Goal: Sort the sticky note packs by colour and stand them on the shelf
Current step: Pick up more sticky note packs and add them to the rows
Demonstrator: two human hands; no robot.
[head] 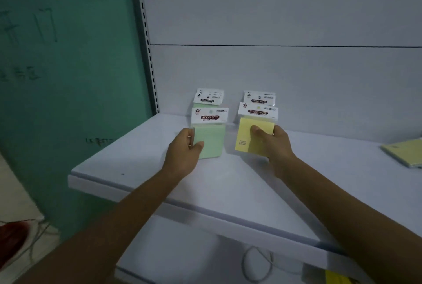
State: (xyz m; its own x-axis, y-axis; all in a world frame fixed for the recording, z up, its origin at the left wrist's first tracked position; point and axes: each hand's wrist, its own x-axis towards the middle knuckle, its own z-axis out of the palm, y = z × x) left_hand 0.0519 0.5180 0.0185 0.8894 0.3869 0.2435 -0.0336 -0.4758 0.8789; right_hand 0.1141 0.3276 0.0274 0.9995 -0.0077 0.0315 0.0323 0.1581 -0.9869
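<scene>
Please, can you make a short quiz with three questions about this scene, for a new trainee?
1. True or false: the right hand holds the yellow pack.
2. What does the left hand hold? A) the green pack B) a yellow pack C) nothing
3. Fill in: seen by the person, the green pack is to the ____ of the yellow pack.

Key: 1 true; 2 A; 3 left.
</scene>
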